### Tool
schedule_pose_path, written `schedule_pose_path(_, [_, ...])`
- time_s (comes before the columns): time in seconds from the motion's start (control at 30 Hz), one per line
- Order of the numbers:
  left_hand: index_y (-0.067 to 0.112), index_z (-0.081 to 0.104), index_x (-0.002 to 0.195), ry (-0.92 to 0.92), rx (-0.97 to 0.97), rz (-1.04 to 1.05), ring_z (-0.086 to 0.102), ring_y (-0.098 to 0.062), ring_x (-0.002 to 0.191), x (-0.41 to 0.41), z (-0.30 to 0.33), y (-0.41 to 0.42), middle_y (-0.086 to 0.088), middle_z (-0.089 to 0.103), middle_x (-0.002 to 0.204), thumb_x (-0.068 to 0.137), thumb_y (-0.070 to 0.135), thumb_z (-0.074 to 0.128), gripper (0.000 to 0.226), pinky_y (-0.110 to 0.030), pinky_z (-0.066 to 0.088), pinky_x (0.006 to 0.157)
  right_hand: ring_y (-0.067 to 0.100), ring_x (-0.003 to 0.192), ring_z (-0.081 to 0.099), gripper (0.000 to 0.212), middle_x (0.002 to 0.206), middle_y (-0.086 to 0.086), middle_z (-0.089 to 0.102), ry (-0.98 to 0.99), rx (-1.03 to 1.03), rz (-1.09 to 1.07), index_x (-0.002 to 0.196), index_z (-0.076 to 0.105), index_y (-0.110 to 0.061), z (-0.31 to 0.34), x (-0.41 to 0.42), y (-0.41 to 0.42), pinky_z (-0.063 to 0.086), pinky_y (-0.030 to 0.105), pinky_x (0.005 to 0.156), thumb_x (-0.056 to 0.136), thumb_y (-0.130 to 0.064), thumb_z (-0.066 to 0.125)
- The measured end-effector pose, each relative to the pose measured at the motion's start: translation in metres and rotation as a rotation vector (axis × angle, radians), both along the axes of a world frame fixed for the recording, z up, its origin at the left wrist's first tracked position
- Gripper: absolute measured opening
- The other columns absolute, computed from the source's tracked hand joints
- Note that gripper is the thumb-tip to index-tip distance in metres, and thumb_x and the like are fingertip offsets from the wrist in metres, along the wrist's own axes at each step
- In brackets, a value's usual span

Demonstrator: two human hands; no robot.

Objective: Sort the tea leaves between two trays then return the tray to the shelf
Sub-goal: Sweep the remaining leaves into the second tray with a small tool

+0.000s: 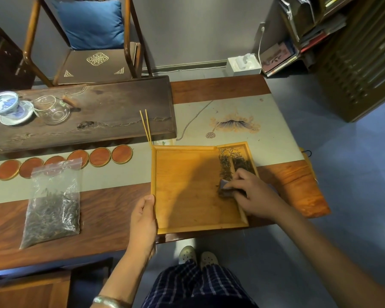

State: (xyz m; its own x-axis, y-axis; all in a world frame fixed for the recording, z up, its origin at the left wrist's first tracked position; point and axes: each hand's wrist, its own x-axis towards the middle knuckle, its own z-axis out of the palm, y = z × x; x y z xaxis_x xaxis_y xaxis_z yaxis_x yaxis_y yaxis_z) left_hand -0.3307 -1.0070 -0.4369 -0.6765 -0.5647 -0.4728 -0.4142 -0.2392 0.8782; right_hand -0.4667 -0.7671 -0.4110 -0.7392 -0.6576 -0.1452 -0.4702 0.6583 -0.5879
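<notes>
Clearly the sorting step is under way, with nothing yet ready for the shelf. Nearest, the left hand (143, 216) grips the near left rim of the big tray (187, 192), thumb on top and fingers curled under the edge, steadying it on the table (93, 221). To the right, the right hand (251, 192) pinches a small dark scraper (225, 185) between curled fingers, its edge touching the tray floor at the right side, with a few leaves gathered against it. Just beyond, a strip of leaves (225, 165) lies along the tray's right wall, and more sit in the narrow tray (245, 156) that stands touching that side. My judgement: the next move calls for a short push away and to the right, blade kept flat so no strands slip under, while the left hand keeps the tray from sliding. Further left lies a bag of tea (53, 210), and past it a row of coasters (98, 157).
</notes>
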Motion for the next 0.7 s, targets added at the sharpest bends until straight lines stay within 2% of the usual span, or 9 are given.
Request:
schedule_pose_path(0.13, [0.012, 0.065, 0.101, 0.0, 0.026, 0.013, 0.061, -0.022, 0.09, 0.002, 0.001, 0.0, -0.008, 0.068, 0.093, 0.102, 0.027, 0.041, 0.028, -0.039, 0.047, 0.084, 0.011, 0.086, 0.048, 0.027, 0.095, -0.001, 0.046, -0.034, -0.031, -0.103, 0.119, 0.064, -0.022, 0.006, -0.005, -0.011, 0.049, 0.035, 0.075, 0.093, -0.02, 0.056])
schedule_pose_path(0.23, [0.012, 0.064, 0.105, 0.001, 0.03, 0.046, 0.062, -0.02, 0.088, 0.0, 0.001, 0.0, -0.005, 0.068, 0.091, 0.102, 0.028, 0.041, 0.028, -0.036, 0.047, 0.081, 0.003, 0.083, 0.047, 0.028, 0.094, -0.01, 0.044, -0.057, -0.157, -0.138, 0.119, 0.062, -0.025, 0.015, 0.008, -0.02, 0.046, 0.024, 0.07, 0.092, -0.022, 0.056])
schedule_pose_path(0.33, [0.009, 0.062, 0.11, 0.001, 0.014, 0.06, 0.061, -0.02, 0.087, -0.002, 0.0, 0.0, -0.006, 0.068, 0.093, 0.102, 0.028, 0.04, 0.03, -0.034, 0.047, 0.077, -0.001, 0.084, 0.046, 0.029, 0.094, -0.017, 0.04, -0.093, -0.191, -0.034, 0.12, 0.059, -0.031, 0.02, 0.036, -0.032, 0.04, 0.015, 0.068, 0.092, -0.025, 0.053])
schedule_pose_path(0.43, [0.012, 0.063, 0.107, -0.008, -0.008, 0.054, 0.062, -0.019, 0.087, -0.006, 0.0, 0.002, -0.006, 0.068, 0.094, 0.102, 0.028, 0.04, 0.029, -0.031, 0.047, 0.074, 0.005, 0.086, 0.046, 0.031, 0.097, -0.011, 0.041, -0.103, -0.162, 0.113, 0.122, 0.058, -0.032, 0.019, 0.054, -0.043, 0.045, 0.024, 0.071, 0.094, -0.021, 0.051])
schedule_pose_path(0.53, [0.017, 0.064, 0.1, -0.017, -0.018, 0.034, 0.063, -0.015, 0.082, -0.008, 0.0, 0.004, -0.002, 0.068, 0.089, 0.102, 0.029, 0.041, 0.027, -0.028, 0.048, 0.069, 0.007, 0.083, 0.041, 0.032, 0.095, -0.005, 0.04, -0.051, -0.109, 0.223, 0.12, 0.061, -0.031, 0.018, 0.06, -0.048, 0.044, 0.029, 0.066, 0.094, -0.017, 0.049])
schedule_pose_path(0.63, [0.017, 0.065, 0.098, -0.006, -0.058, -0.013, 0.062, -0.017, 0.087, -0.009, -0.001, 0.003, -0.003, 0.068, 0.092, 0.101, 0.028, 0.041, 0.026, -0.032, 0.048, 0.078, 0.006, 0.083, 0.037, 0.032, 0.094, -0.004, 0.04, -0.039, -0.065, 0.274, 0.121, 0.062, -0.026, 0.019, 0.06, -0.046, 0.043, 0.03, 0.065, 0.094, -0.016, 0.048])
schedule_pose_path(0.7, [0.019, 0.066, 0.096, -0.006, -0.084, -0.024, 0.063, -0.015, 0.086, -0.009, -0.001, 0.002, 0.0, 0.069, 0.09, 0.101, 0.028, 0.042, 0.026, -0.03, 0.046, 0.077, 0.007, 0.085, 0.038, 0.032, 0.095, -0.004, 0.041, -0.029, -0.03, 0.282, 0.12, 0.062, -0.025, 0.021, 0.056, -0.04, 0.041, 0.03, 0.066, 0.093, -0.016, 0.047])
